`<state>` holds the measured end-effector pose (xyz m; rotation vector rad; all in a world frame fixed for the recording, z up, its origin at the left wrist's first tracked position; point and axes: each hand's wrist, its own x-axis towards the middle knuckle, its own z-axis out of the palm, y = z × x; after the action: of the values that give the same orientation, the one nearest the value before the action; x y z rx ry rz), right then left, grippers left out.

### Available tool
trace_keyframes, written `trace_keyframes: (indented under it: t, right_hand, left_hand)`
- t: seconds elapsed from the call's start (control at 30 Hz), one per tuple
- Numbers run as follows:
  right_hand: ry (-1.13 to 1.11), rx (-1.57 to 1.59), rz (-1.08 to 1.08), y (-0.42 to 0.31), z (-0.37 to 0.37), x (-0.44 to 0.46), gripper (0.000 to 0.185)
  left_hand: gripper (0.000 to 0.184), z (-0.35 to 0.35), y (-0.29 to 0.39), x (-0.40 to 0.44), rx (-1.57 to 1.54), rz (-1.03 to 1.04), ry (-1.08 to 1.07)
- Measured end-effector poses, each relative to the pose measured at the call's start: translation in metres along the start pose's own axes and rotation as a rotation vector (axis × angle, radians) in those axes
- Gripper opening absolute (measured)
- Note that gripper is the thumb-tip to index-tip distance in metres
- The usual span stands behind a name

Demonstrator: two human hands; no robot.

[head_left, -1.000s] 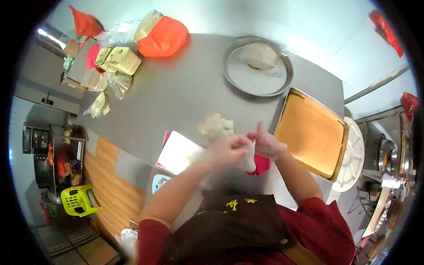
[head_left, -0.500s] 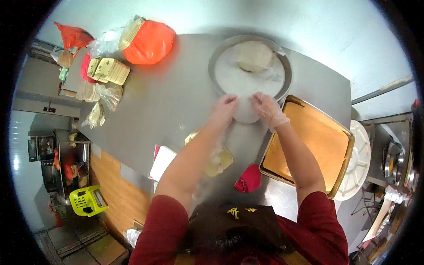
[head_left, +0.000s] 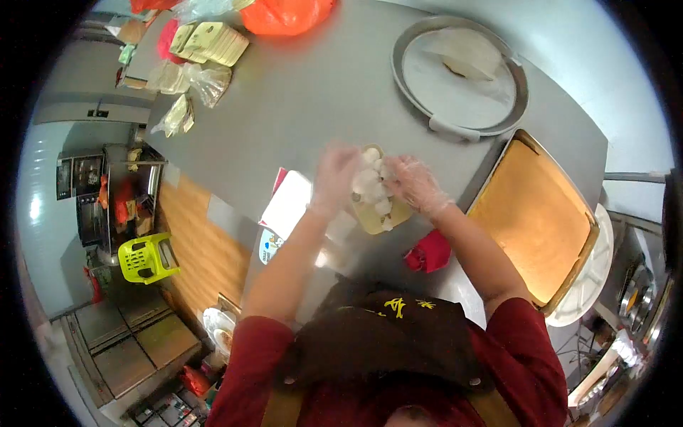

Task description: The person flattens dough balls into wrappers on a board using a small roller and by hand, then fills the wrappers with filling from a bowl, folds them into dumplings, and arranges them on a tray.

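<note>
A pale yellow tray (head_left: 400, 216) lies on the table, with white rounded lumps (head_left: 370, 186) in it, some with small dark spots. My left hand (head_left: 334, 178) is at the tray's left side, smeared by motion, so its fingers do not show clearly. My right hand (head_left: 416, 186), in a clear plastic glove, is at the right edge with fingertips drawn together by the lumps; what they hold is hidden. Farther back stands a round metal pan (head_left: 400, 78) with a white layer inside and a pale, bag-like piece (head_left: 466, 53) on it. A white flap (head_left: 454, 129) hangs over its near rim.
A rectangular baking pan of golden sheet cake (head_left: 533, 213) is at the right. A red cloth (head_left: 428, 252) and a white pad (head_left: 288, 203) lie near the front. Stacked cream-coloured packets (head_left: 213, 44), clear bags (head_left: 210, 84) and an orange-red bag (head_left: 288, 14) sit at the back left.
Both hands have come away from the round pan's near rim, toward me, to the yellow tray. The white sheet formerly between them now hangs over the rim. The camera view has shifted.
</note>
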<state>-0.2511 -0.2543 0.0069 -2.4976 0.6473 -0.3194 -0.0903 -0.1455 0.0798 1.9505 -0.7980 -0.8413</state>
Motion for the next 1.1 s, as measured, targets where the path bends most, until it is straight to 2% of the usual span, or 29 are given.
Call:
trace_keyframes:
  t: [0.07,0.1,0.17,0.2,0.27,0.3,0.33,0.37,0.4,0.43,0.47,0.53,0.57,0.63,0.7,0.73,0.77,0.8,0.87,0.9,0.97,1.03,1.07,1.1]
  right_hand:
    - [-0.104,0.147,0.052,0.002,0.011,0.007,0.039]
    - [-0.104,0.135,0.045,-0.004,0.000,0.009,0.039]
    - [-0.212,0.487,0.386,-0.023,-0.033,0.010,0.039]
    - [-0.212,0.472,0.384,-0.018,-0.028,0.009,0.039]
    - [-0.062,0.872,0.691,0.002,-0.018,0.007,0.034]
    - [-0.059,0.853,0.687,0.000,-0.026,0.003,0.034]
    - [-0.083,1.089,0.714,-0.003,-0.032,-0.002,0.034]
    - [-0.106,1.329,0.734,-0.008,-0.037,-0.008,0.034]
    - [-0.100,1.317,0.726,-0.012,-0.037,-0.013,0.034]
    - [-0.204,1.385,0.685,-0.018,-0.031,-0.021,0.034]
    - [-0.314,1.453,0.644,-0.026,-0.025,-0.028,0.034]
    - [-0.333,1.467,0.640,-0.079,-0.033,-0.040,0.034]
    - [-0.349,1.488,0.637,-0.100,-0.034,-0.042,0.034]
    - [-0.383,1.423,0.569,-0.110,-0.020,-0.046,0.032]
    - [-0.410,1.362,0.502,-0.126,-0.012,-0.049,0.030]
    - [-0.325,1.127,0.523,-0.139,-0.014,-0.048,0.030]
    - [-0.243,0.890,0.535,-0.149,-0.015,-0.047,0.031]
    - [-0.255,0.882,0.523,-0.157,-0.010,-0.049,0.031]
    - [-0.047,0.144,0.100,-0.171,0.007,-0.056,0.035]
    - [0.054,-0.002,-0.032,-0.175,0.026,-0.060,0.051]
    - [-0.012,-0.021,-0.086,-0.191,0.055,-0.068,0.058]
    - [-0.177,-0.070,-0.107,-0.205,0.067,-0.062,0.069]
    - [-0.184,-0.078,-0.121,-0.212,0.065,-0.059,0.069]
    - [-0.214,-0.106,-0.051,-0.222,0.057,-0.053,0.067]
  left_hand:
    - [0.036,-0.011,-0.010,-0.025,-0.098,-0.084,0.005]
    - [0.032,-0.016,-0.012,-0.036,-0.024,-0.094,0.026]
    - [0.031,-0.022,-0.026,-0.052,-0.144,-0.123,0.010]
    - [0.030,-0.024,-0.031,-0.059,-0.252,-0.155,-0.013]
    - [0.031,-0.025,-0.033,-0.069,-0.316,-0.152,-0.022]
    - [0.032,-0.025,-0.028,-0.074,-0.365,-0.160,-0.031]
    - [0.032,-0.025,-0.023,-0.079,-0.380,-0.150,-0.032]
    - [0.034,-0.022,-0.015,-0.084,-0.344,-0.039,-0.031]
    - [0.037,-0.020,-0.008,-0.088,-0.305,0.071,-0.028]
    - [0.037,-0.012,-0.018,-0.082,-0.311,0.081,-0.026]
    - [0.038,0.002,-0.038,-0.070,0.066,0.450,0.054]
    - [0.040,-0.001,-0.042,-0.080,0.454,0.797,0.150]
    - [0.041,-0.012,-0.025,-0.097,0.208,0.574,-0.002]
    - [0.042,-0.032,-0.021,-0.115,-0.032,0.349,-0.138]
    - [0.045,-0.044,-0.040,-0.116,0.001,0.158,-0.153]
    - [0.046,-0.049,-0.055,-0.115,0.011,0.095,-0.153]
    - [0.047,-0.044,-0.098,-0.103,0.050,0.477,-0.093]
    - [0.046,-0.050,-0.116,-0.105,0.011,0.628,-0.068]
    - [0.046,-0.062,-0.148,-0.109,-0.052,0.934,-0.021]
    - [0.045,-0.075,-0.148,-0.117,0.179,0.949,0.049]
    - [0.044,-0.096,-0.135,-0.138,0.414,0.948,0.131]
    - [0.045,-0.111,-0.109,-0.168,-0.721,0.021,-0.167]
    - [0.045,-0.119,-0.105,-0.180,-0.731,0.026,-0.154]
    - [0.045,-0.130,-0.104,-0.191,-0.627,-0.046,-0.237]
